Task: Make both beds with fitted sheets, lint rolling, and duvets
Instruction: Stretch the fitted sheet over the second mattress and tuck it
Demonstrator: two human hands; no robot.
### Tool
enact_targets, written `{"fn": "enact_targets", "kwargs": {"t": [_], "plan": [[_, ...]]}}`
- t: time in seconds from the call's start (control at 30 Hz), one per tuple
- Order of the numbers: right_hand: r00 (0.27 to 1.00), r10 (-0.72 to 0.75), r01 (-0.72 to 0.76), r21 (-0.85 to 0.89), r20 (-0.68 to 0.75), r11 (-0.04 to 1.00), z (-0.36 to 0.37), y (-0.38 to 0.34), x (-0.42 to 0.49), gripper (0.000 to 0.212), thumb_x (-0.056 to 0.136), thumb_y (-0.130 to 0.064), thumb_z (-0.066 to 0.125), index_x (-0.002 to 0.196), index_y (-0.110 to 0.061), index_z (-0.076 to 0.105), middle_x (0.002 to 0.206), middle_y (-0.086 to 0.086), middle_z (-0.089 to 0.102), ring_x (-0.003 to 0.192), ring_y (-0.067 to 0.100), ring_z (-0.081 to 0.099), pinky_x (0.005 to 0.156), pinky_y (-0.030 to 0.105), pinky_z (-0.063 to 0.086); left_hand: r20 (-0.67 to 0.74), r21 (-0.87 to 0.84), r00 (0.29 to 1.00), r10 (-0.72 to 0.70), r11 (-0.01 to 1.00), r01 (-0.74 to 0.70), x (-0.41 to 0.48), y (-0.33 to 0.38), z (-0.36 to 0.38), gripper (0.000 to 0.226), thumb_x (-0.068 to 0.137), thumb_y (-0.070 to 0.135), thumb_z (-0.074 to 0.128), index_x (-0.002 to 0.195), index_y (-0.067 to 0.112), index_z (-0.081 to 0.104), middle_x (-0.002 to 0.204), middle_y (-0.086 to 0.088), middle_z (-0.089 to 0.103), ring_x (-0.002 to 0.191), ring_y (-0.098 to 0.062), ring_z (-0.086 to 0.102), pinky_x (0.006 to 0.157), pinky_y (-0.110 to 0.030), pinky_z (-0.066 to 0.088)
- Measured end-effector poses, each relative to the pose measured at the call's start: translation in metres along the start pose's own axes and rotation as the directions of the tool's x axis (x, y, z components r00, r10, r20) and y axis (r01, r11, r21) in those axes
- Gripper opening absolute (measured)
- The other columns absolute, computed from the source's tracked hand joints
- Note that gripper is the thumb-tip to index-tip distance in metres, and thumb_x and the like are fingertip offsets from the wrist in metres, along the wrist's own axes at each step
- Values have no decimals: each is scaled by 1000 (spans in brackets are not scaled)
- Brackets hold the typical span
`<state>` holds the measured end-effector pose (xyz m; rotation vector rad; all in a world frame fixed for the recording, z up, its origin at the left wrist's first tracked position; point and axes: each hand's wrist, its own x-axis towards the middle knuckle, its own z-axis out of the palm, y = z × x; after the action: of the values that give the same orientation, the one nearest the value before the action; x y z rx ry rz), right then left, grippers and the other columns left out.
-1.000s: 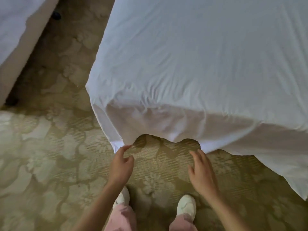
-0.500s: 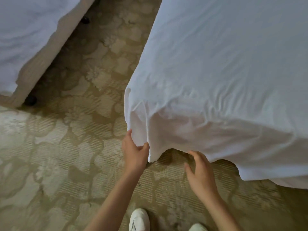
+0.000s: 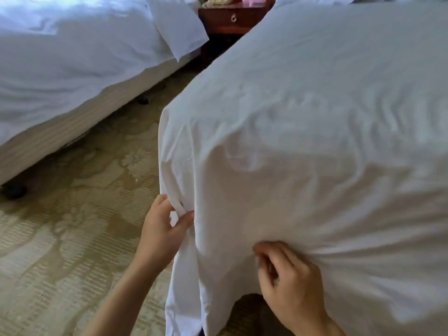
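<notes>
Beige carpet with a pale flower pattern covers the floor at the foot of the near bed. Closest to the camera, the right hand has its fingers curled into the lower edge of the white fitted sheet, gripping a bunch of cloth; tight creases fan out from that grip to the right. Just to its left, the left hand pinches a narrow rolled fold of the same sheet between thumb and forefinger at the corner of the bed.

Between and below the two hands the sheet hangs loose in a long flap towards the floor. Higher up it lies draped over the corner and across the top of the bed. It is plain white, thin and lightly rumpled, with soft ripples near the corner and a smoother stretch farther back.

Across a strip of carpet, on the left, stands the other bed, covered in white bedding above a striped cream base on a dark foot. A white pillow overhangs its far edge. Beyond both beds is a dark red wooden nightstand with a ring pull on its drawer.
</notes>
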<state>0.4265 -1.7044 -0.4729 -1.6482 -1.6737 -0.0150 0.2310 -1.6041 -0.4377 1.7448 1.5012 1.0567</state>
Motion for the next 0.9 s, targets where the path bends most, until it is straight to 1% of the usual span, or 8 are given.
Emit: {"fn": "enact_targets", "kwargs": {"t": [0.07,0.13,0.2,0.3,0.43,0.63,0.77,0.9], "plan": [[1000,-30,30,25,-2,999,7,1,3,18,69,-16,63,82,-22,73,76,-9,71,61,9,65,54,23,52,51,-18,999,4,1000,-3,1,-4,-2,23,84,6,66,80,29,66,95,3,64,90,-15,62,79,-31,49],[1000,31,-31,69,5,997,5,-1,5,18,67,-17,66,81,-26,72,70,-12,70,58,7,64,51,23,51,40,79,999,-3,997,-1,3,-6,-7,13,87,8,62,87,20,66,89,3,67,85,-12,62,71,-26,48],[994,85,-90,86,62,992,1,-5,8,14,74,-19,66,84,-28,71,70,-14,70,61,4,64,56,24,53,-51,108,997,-55,992,60,2,-7,-13,7,89,10,59,89,14,64,83,5,66,78,-10,60,63,-23,45],[977,148,-161,74,156,984,-8,-12,11,13,84,-20,65,89,-30,71,74,-14,70,67,4,64,65,29,54,-167,37,969,-184,981,193,-2,-7,-23,9,87,9,60,83,4,54,78,-6,59,70,-21,53,60,-32,42],[965,161,-172,37,206,984,-21,-17,8,15,89,-23,60,97,-31,70,85,-16,71,79,4,65,72,25,53,-253,-55,937,-242,970,236,-7,-11,-41,12,88,9,62,80,15,55,80,-16,62,74,-32,57,64,-35,47],[969,136,-153,70,205,986,-43,-22,8,18,92,-20,58,106,-27,69,91,-17,67,82,-2,61,70,8,45,-341,53,923,-181,976,211,-13,-7,-69,18,89,9,60,71,14,58,65,-5,51,59,-16,43,55,-25,34],[970,80,-108,112,229,988,-46,-43,11,21,94,-23,55,113,-30,64,99,-17,64,88,-1,58,77,12,46,-312,73,926,-214,966,248,-18,-6,-84,17,88,10,61,72,14,61,69,-10,57,64,-21,47,59,-30,37],[926,-17,-46,155,378,987,-36,-70,16,40,94,-20,54,133,-28,48,122,-10,57,110,6,53,93,19,42,-278,115,938,-206,963,245,-26,0,-99,14,87,10,62,74,15,64,73,-10,61,69,-23,51,61,-31,38]]}}
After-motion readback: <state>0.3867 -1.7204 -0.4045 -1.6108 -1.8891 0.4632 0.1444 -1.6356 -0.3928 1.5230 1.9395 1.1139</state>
